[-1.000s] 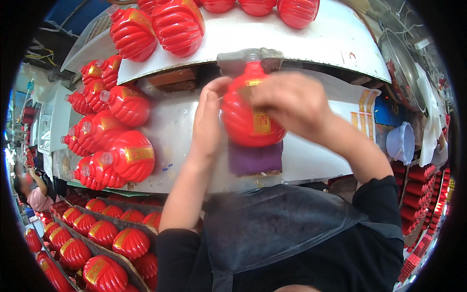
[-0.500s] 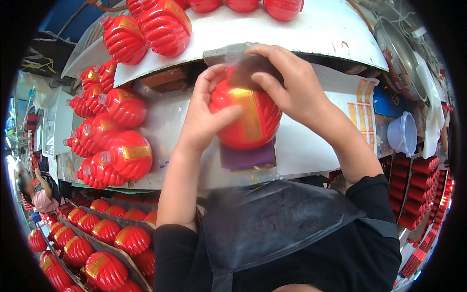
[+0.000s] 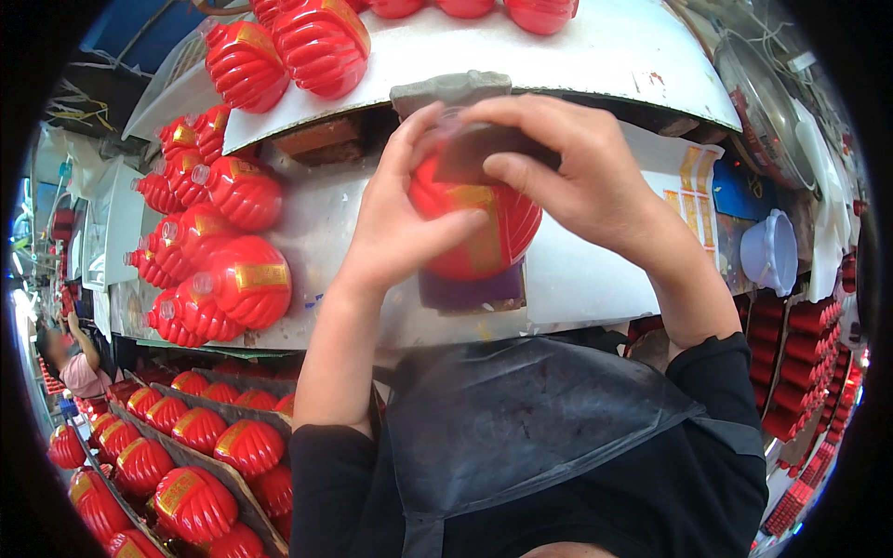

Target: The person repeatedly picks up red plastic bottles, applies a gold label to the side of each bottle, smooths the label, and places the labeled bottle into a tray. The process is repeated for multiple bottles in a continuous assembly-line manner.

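A ribbed red bottle (image 3: 524, 221) with a gold label (image 3: 481, 244) lies on a dark purple pad (image 3: 470, 294), its clear neck pointing away from me. Around its left side curls my left hand (image 3: 402, 209), thumb stretched across the label and fingers up by the neck. In my right hand (image 3: 591, 177) is a dark flat piece (image 3: 486, 156), pinched between thumb and fingers and blurred by motion. It lies over the upper part of the bottle, hiding the label's far end. Behind the neck sits a grey block (image 3: 451, 90).
Several red bottles (image 3: 246, 279) lie at the left of the bench, and more stand on the white raised shelf (image 3: 521, 65). White paper with gold labels (image 3: 696, 191) is at the right, near a pale blue bucket (image 3: 769, 253). Boxed bottles (image 3: 195, 502) fill the lower left.
My right hand and the dark piece have shifted slightly right and down. My left fingers have moved up along the bottle's neck. The view has shifted a little.
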Demonstrator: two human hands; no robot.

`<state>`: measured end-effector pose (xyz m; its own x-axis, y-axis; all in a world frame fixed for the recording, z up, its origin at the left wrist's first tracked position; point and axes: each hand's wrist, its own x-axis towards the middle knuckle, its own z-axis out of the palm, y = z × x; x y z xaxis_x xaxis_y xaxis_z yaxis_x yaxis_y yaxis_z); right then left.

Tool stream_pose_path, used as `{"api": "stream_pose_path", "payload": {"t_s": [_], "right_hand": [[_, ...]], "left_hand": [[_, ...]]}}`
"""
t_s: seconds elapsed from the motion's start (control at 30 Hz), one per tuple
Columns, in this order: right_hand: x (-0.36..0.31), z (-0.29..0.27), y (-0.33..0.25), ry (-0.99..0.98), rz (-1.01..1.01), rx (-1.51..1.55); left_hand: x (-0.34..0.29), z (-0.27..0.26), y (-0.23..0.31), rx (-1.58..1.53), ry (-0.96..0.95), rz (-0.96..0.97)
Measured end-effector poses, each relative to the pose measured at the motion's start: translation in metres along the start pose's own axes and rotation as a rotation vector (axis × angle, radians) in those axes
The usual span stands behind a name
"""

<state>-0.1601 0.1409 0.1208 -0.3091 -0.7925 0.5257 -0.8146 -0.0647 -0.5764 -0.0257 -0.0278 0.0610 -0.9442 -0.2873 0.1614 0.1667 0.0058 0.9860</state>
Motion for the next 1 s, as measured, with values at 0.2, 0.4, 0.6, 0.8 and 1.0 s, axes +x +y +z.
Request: {"api": "stream_pose_path", "payload": {"t_s": [0.2,0.4,0.6,0.8,1.0], "right_hand": [[-0.008,0.010,0.016,0.245,0.047,-0.105],[-0.043,0.033,0.017,0.186,-0.142,-0.151],[-0.054,0.027,-0.009,0.002,-0.039,0.089],[-0.026,0.030,0.007,0.413,0.516,0.195],[-0.018,0.026,0.002,0.218,0.353,-0.120]], "left_hand": [[0.024,0.001,0.010,0.061,0.079,-0.133],[0.037,-0.003,0.000,-0.085,0.154,-0.207],[0.036,-0.006,-0.008,-0.193,0.151,-0.204],[0.029,0.000,-0.004,-0.127,0.194,-0.140],[0.023,0.004,0.002,-0.140,0.194,-0.136]]}}
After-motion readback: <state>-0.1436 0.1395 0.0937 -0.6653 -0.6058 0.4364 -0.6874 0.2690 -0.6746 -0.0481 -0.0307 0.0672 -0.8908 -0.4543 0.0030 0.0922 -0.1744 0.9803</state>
